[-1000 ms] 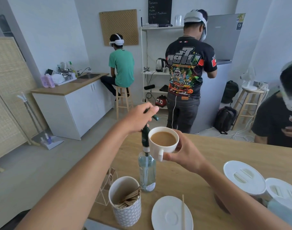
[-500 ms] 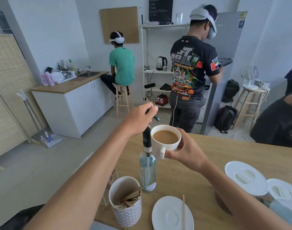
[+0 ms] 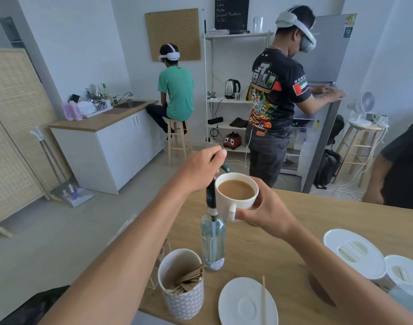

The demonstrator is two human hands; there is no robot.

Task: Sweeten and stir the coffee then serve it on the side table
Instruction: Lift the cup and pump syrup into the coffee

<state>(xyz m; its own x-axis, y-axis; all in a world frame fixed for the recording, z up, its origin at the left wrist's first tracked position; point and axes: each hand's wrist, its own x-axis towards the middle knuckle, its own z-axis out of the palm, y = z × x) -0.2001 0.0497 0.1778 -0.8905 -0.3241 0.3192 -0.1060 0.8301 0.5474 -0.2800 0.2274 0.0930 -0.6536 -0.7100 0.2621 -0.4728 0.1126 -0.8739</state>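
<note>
Wooden table (image 3: 294,221), left hand (image 3: 200,170) atop pump bottle (image 3: 212,240), right hand (image 3: 264,214) gripping cup (image 3: 236,193)

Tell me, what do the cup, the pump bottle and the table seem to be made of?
The cup looks like glazed white ceramic: thick rim, smooth soft sheen. The pump bottle seems clear glass or hard plastic, since its tube shows through; the dark green pump looks plastic. The table appears to be light wood or a wood-look laminate, matte with faint grain.
</note>
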